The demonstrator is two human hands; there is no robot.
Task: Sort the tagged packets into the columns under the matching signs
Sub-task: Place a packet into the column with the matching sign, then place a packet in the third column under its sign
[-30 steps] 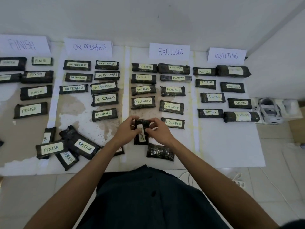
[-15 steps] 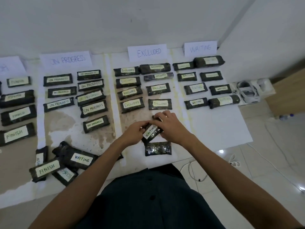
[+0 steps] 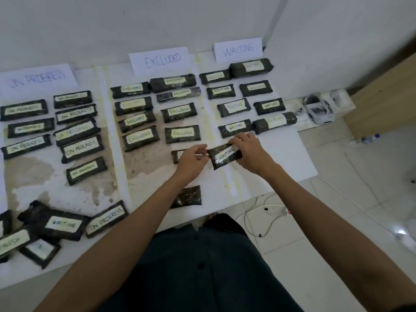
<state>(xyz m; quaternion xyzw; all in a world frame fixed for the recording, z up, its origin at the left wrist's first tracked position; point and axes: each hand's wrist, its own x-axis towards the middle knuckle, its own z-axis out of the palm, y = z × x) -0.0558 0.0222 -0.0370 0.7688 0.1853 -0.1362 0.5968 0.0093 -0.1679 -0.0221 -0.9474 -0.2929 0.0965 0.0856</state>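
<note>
I hold a dark packet tagged WAITING [image 3: 225, 156] tilted, just below the WAITING column. My right hand [image 3: 249, 152] grips its right end and my left hand [image 3: 193, 157] pinches its left end. The WAITING sign [image 3: 238, 49] stands on the right, the EXCLUDED sign [image 3: 161, 60] in the middle and the ON PROGRESS sign [image 3: 38, 78] on the left, each above two rows of matching packets. My left hand partly hides one EXCLUDED packet [image 3: 176, 155]. An untagged-side packet [image 3: 186, 197] lies near the sheet's front edge.
A loose pile of packets [image 3: 56, 224] tagged WAITING, ON PROGRESS and FINISH lies at the front left. A white headset [image 3: 318, 109] sits on the floor right of the sheet. White cables [image 3: 265, 212] run over the tiles beside my body.
Both hands carried the WAITING packet to the right, from the EXCLUDED column toward the WAITING column, and turned it from upright to nearly level. The view swung right, so the FINISH column left the frame.
</note>
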